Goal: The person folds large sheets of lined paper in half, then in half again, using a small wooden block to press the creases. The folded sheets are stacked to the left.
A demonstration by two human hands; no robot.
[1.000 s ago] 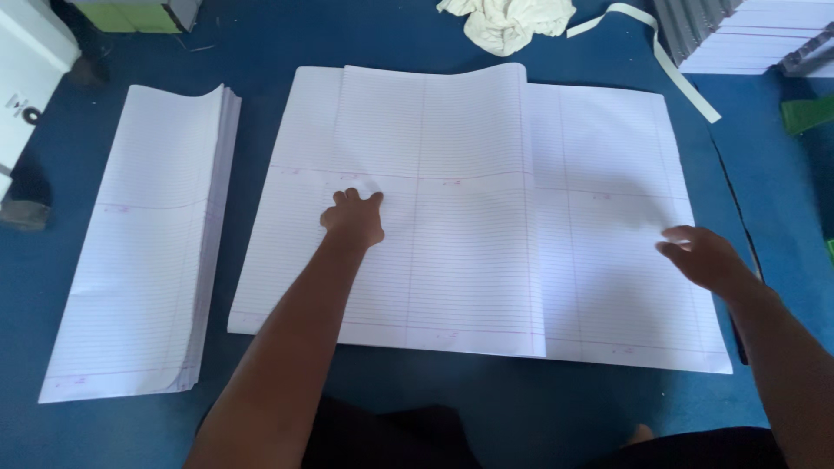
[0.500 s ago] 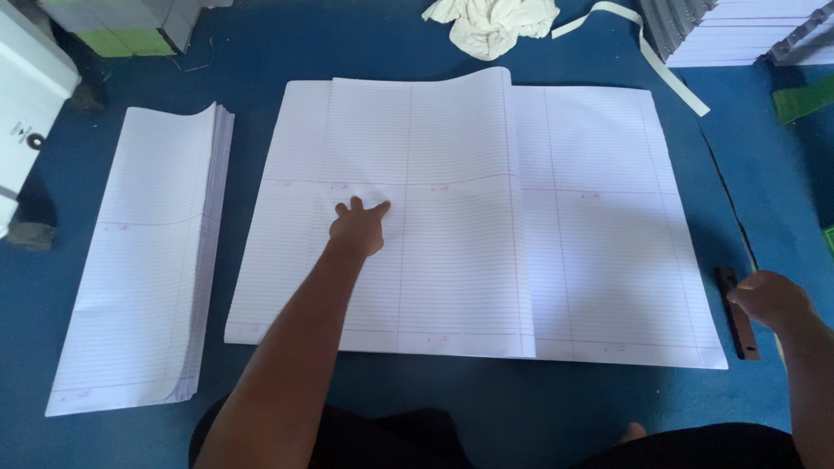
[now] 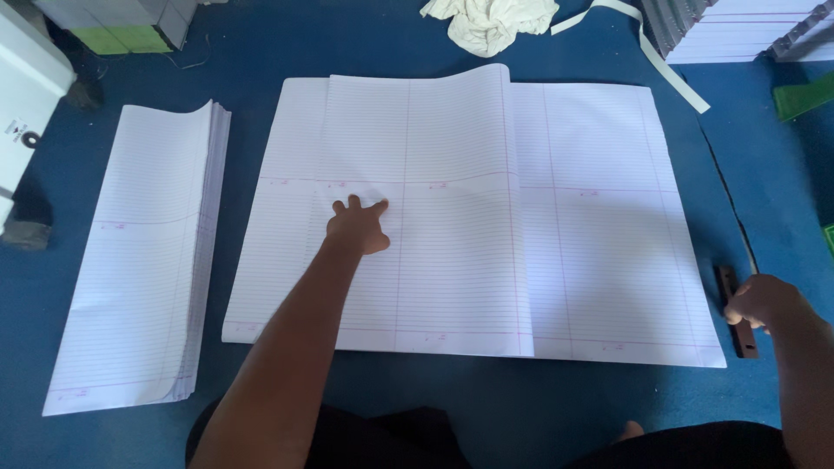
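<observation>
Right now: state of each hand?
Left hand: open, pressed flat on the ruled paper sheets.
Right hand: fingers curled on the dark flat stick beside the sheets; full grip cannot be told.

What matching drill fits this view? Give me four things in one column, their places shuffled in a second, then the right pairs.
1 left hand
2 right hand
3 crumpled cloth
4 folded paper stack

A far edge of the blue surface
B pressed flat on the large ruled sheet
C left of the large sheet
D on the dark wooden stick

Pairs: 1-B, 2-D, 3-A, 4-C
</observation>
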